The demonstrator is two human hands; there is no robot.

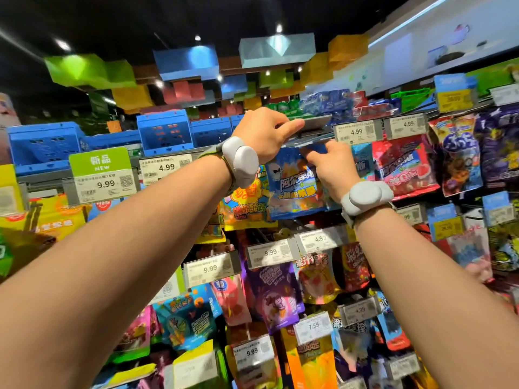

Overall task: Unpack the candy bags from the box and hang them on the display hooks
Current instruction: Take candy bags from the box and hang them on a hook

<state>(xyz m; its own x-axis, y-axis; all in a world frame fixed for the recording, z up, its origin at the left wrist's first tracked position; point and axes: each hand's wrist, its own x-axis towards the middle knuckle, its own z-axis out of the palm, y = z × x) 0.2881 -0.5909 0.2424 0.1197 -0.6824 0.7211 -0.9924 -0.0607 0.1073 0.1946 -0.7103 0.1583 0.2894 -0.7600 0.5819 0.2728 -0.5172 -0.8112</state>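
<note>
In the head view, both hands reach to the upper centre of the frame at a candy display wall. The left hand (264, 133) pinches a grey price-tag holder (311, 125), tilting it up. Just below, the right hand (331, 164) pinches the top edge of a blue candy bag (292, 186) hanging there. Rows of coloured candy bags and price labels (165, 168) fill the wall. Blue crates (45, 144) stand at upper left under a dark ceiling (112, 21) with spotlights.
</note>
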